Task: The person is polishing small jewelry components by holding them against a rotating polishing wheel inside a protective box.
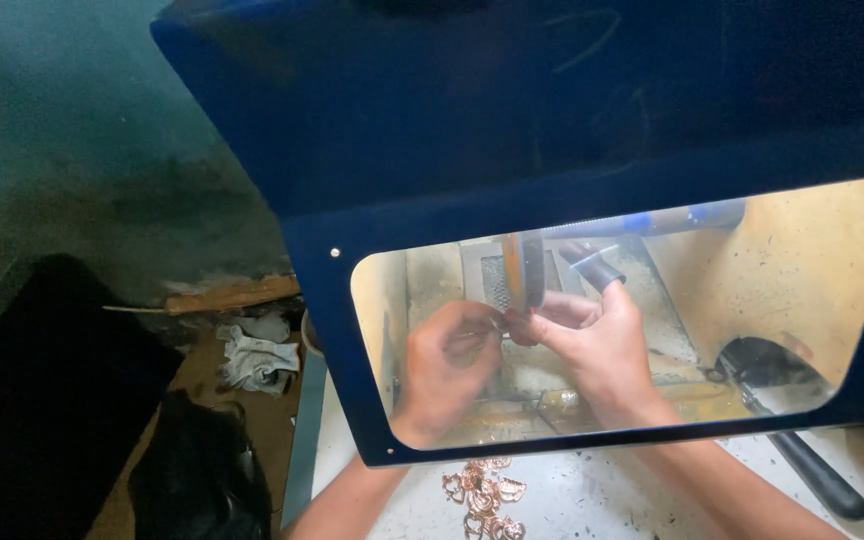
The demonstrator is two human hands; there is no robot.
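Hands work inside a blue hood (552,120) w/ a clear window (802,260), lit from within. Left hand (447,365) & right hand (597,345) meet just below a thin buffing wheel (524,270) that stands edge-on, mounted on a spindle (652,222) running off to the right w/ blue bands on it. Both hands pinch a small metal piece (508,322) between them, held up touching or nearly touching the wheel's lower rim; too small & blurred to tell its exact shape. Left grip: fingers curled together, clamped on the piece. Right grip: thumb & fingers closed on the same piece, index finger raised w/ a dark finger guard (597,268) on its tip. Both forearms enter under the window's lower edge. On the white desk (652,500), outside the hood & just in front of it between the forearms, lies a cluster of copper-coloured ornaments (485,492). A black handle (812,470) lies on the desk at right, running back under the hood to a dark round part. Left of the desk, lower down: crumpled grey-white rag (257,360), a wood strip (232,295) near the wall & a black bag (197,470).
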